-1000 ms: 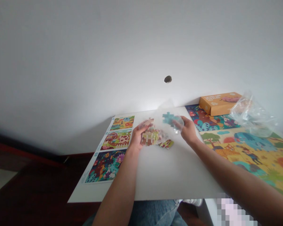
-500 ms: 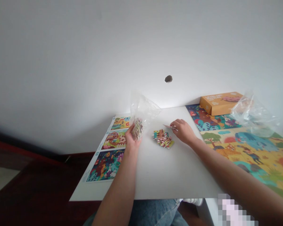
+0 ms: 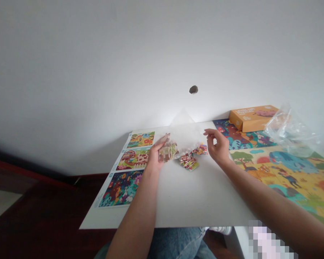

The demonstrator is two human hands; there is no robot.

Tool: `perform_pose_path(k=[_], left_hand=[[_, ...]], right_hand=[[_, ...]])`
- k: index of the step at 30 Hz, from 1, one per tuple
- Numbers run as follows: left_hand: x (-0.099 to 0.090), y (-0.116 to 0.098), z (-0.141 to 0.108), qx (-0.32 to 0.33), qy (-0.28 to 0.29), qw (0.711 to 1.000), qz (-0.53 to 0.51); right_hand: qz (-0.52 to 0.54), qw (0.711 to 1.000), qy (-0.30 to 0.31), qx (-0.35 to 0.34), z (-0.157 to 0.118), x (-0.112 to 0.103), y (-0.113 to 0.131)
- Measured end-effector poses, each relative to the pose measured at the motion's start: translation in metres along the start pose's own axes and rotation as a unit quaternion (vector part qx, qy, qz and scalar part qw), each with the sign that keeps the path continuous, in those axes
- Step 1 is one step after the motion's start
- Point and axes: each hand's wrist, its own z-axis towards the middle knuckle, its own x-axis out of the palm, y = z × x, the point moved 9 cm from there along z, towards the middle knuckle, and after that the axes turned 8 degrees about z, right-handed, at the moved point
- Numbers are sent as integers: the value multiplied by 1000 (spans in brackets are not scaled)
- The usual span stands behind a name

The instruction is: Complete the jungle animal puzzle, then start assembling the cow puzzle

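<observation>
My left hand [image 3: 156, 154] grips a clear plastic bag [image 3: 185, 133] with puzzle pieces [image 3: 169, 151] inside it. The bag's loose end stretches right, over a small pile of loose puzzle pieces [image 3: 189, 162] on the white table [image 3: 189, 198], and partly hides the pile. My right hand [image 3: 217, 144] is raised just right of the bag, its fingers curled but apart, with nothing seen between them. A few more pieces [image 3: 203, 149] lie between the bag and my right hand.
A sheet with three pictures [image 3: 132, 158] lies at the left. Along the right are an assembled yellow puzzle [image 3: 286, 176], a dark puzzle [image 3: 237, 138], an orange box [image 3: 252, 118] and another clear bag [image 3: 288, 126]. The wall stands behind the table.
The bag in my left hand has tipped to the right, over the pile. My right hand has let go of its pieces and lifted slightly. Pieces now lie near it.
</observation>
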Motion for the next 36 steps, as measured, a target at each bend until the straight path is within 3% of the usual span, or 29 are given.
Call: perform_pose_path(k=[2,4,6,9,11,14,19,23,26,32,36], left_hand=[[8,4,-5,-12,19,999,42],[14,6,-10,-16,34,997,66],[22,7,-15,-20,60,994,88],[30,10,-22,-27,93,989,116],[33,13,-24,-30,96,986,134],[33,13,-25,-3,71,984,162],[40,12,-27,28,53,982,179],[42,11,-26,41,56,985,161],[41,13,-23,50,48,987,147],[44,6,-26,98,26,988,113],[49,3,-27,96,46,990,90]], right_hand=[[20,1000,-17,-11,2,-8,9],[52,998,35,-6,4,-3,13],[115,986,119,34,2,9,11],[200,943,231,133,-12,35,2],[212,919,276,182,-24,50,-2],[239,898,323,181,-36,70,7],[272,886,324,188,-40,79,16],[324,839,382,214,-49,87,21],[325,823,406,228,-57,90,20],[315,846,380,203,-59,88,22],[288,863,357,209,-58,85,18]])
